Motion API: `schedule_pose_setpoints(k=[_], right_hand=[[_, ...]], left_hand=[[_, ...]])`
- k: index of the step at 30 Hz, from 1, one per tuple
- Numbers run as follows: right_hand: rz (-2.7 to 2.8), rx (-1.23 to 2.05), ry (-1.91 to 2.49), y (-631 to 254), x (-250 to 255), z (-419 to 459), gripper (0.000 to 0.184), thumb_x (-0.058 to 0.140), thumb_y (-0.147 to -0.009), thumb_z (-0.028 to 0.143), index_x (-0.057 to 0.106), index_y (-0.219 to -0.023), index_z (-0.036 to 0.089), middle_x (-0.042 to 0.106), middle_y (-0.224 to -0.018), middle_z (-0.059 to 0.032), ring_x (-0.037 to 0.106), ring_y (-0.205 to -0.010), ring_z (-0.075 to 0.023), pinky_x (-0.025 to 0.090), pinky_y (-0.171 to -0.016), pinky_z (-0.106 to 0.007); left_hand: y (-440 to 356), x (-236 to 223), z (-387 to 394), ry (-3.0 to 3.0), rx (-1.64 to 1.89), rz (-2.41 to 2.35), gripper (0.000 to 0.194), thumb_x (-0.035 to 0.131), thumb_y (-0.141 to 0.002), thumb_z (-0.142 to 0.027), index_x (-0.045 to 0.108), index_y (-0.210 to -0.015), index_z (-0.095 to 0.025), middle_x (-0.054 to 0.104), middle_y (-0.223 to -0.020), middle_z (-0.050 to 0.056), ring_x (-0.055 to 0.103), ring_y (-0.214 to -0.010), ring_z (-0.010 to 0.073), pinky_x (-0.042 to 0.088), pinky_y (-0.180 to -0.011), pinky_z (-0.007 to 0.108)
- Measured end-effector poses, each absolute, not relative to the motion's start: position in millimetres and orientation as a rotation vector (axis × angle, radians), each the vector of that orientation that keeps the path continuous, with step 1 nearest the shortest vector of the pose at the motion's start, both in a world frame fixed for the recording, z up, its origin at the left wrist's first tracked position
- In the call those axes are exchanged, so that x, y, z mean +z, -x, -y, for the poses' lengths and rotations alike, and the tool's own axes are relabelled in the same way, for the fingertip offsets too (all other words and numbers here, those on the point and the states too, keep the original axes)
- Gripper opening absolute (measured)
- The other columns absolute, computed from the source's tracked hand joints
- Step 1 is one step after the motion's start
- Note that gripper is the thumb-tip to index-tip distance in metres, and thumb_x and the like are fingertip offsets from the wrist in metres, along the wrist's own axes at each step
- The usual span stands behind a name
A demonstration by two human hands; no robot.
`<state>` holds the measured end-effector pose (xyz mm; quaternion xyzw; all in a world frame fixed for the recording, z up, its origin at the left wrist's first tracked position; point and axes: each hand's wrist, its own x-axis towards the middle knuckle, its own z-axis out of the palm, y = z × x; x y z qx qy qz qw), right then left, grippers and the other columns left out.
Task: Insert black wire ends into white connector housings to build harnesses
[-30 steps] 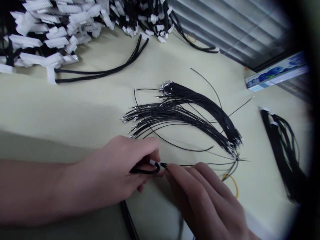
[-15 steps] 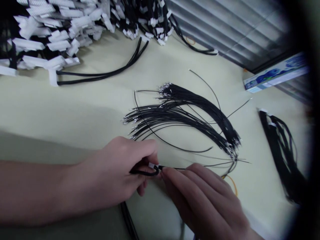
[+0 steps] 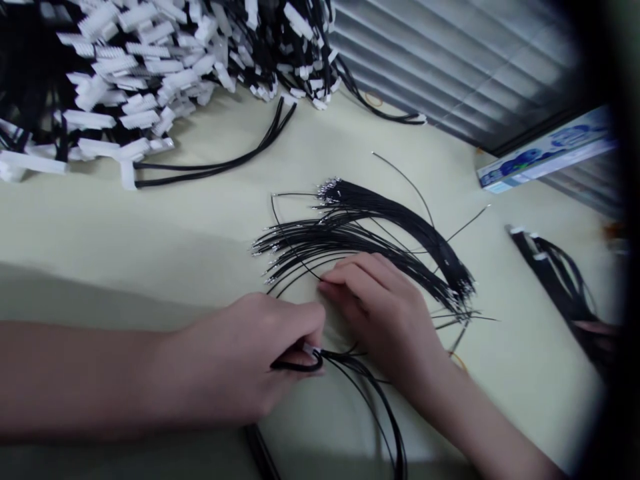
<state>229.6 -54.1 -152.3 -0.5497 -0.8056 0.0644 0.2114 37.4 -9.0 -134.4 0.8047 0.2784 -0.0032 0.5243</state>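
My left hand is closed around a white connector with black wires in it, one of them bent in a loop at the fingers. From this connector more black wires curve down toward the bottom edge. My right hand is at the front of the loose wires, thumb and fingertips pinched on a thin black wire that runs up and left. Beyond it lie two bundles of cut black wires with shiny metal terminals at their ends.
A large heap of white connectors on black cables fills the back left, with one cable lying before it. A printed carton stands by the ribbed grey panel. At right, another person's hand touches a black cable bundle.
My right hand has left the connector and moved up to the loose wires, pinching one. My left hand keeps the connector. Another person's hand has appeared at right.
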Motion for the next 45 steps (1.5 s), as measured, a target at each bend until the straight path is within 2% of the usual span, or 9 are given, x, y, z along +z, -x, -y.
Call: schedule_pose_setpoints(k=[3,8,14,19,25,33,36,39,45], right_hand=[[2.250,0.176,1.544,-229.7,-148.8,57.2,0.012,0.047,-0.093,0.008,0.055,-0.086,0.015,0.058,-0.089,-0.0063,0.053,-0.085,-0.0173,0.043,-0.076,-0.033],[1.993,0.225,1.697,-239.7,-133.8,68.8,0.019,0.044,-0.093,0.007,0.053,-0.107,0.017,0.058,-0.091,-0.0028,0.054,-0.074,-0.0088,0.046,-0.064,-0.020],[1.871,0.404,1.645,-241.4,-113.2,83.2,0.016,0.051,-0.094,0.017,0.062,-0.105,0.023,0.060,-0.085,0.0010,0.057,-0.075,-0.0064,0.045,-0.061,-0.014],[2.093,0.422,1.498,-238.9,-105.0,86.5,0.025,0.050,-0.090,0.006,0.062,-0.108,0.018,0.056,-0.073,0.0022,0.051,-0.060,-0.0032,0.041,-0.050,-0.012],[2.117,0.248,1.534,-245.6,-109.7,90.2,0.024,0.048,-0.089,0.002,0.065,-0.100,0.013,0.060,-0.104,-0.0076,0.057,-0.097,-0.0100,0.046,-0.083,-0.020],[2.327,0.215,1.429,-240.7,-115.3,94.9,0.038,0.057,-0.088,0.006,0.058,-0.125,0.015,0.054,-0.076,-0.0032,0.045,-0.072,-0.0133,0.040,-0.061,-0.027],[2.409,0.315,1.367,-239.8,-112.1,103.1,0.045,0.044,-0.090,0.000,0.050,-0.134,0.008,0.059,-0.095,-0.0087,0.052,-0.086,-0.0167,0.045,-0.072,-0.031],[2.426,0.222,1.386,-241.1,-109.8,107.6,0.041,0.041,-0.089,-0.001,0.055,-0.127,0.006,0.054,-0.120,-0.0147,0.051,-0.111,-0.0234,0.044,-0.091,-0.036],[2.293,-0.141,1.521,-242.0,-112.9,101.3,0.042,0.056,-0.081,-0.004,0.062,-0.118,0.016,0.059,-0.104,-0.0106,0.049,-0.089,-0.0196,0.044,-0.075,-0.034]], left_hand=[[-37.1,-133.6,9.0,-1.906,-0.011,-0.681,0.011,0.054,-0.078,-0.014,0.046,-0.071,-0.018,0.047,-0.056,-0.006,0.036,-0.051,0.0064,0.024,-0.048,0.017],[-36.5,-133.2,6.3,-1.837,0.040,-0.664,0.012,0.054,-0.079,-0.017,0.045,-0.072,-0.018,0.047,-0.056,-0.006,0.037,-0.050,0.0061,0.025,-0.046,0.016],[-35.9,-135.3,3.5,-1.572,-0.012,-0.717,0.012,0.050,-0.089,-0.031,0.045,-0.084,-0.021,0.061,-0.066,-0.005,0.058,-0.059,0.0083,0.042,-0.055,0.017],[-36.9,-137.7,3.7,-1.506,0.057,-0.727,0.014,0.050,-0.090,-0.031,0.045,-0.082,-0.021,0.061,-0.066,-0.005,0.061,-0.062,0.0083,0.048,-0.060,0.019],[-38.2,-134.0,2.5,-1.516,0.034,-0.758,0.010,0.050,-0.089,-0.028,0.045,-0.084,-0.021,0.061,-0.065,-0.005,0.059,-0.060,0.0087,0.047,-0.059,0.020],[-35.0,-143.1,4.5,-1.541,0.084,-0.732,0.014,0.052,-0.090,-0.033,0.048,-0.084,-0.022,0.061,-0.062,-0.008,0.058,-0.057,0.0057,0.044,-0.053,0.016],[-34.8,-146.2,5.2,-1.552,0.092,-0.737,0.013,0.052,-0.090,-0.035,0.050,-0.087,-0.023,0.061,-0.062,-0.009,0.059,-0.058,0.0057,0.045,-0.053,0.015],[-35.8,-146.4,5.3,-1.556,0.112,-0.733,0.010,0.053,-0.090,-0.032,0.049,-0.087,-0.024,0.061,-0.061,-0.010,0.059,-0.057,0.0054,0.045,-0.053,0.015],[-35.9,-143.8,4.9,-1.551,0.091,-0.735,0.011,0.052,-0.090,-0.032,0.048,-0.085,-0.024,0.062,-0.063,-0.010,0.059,-0.057,0.0053,0.046,-0.053,0.015]])
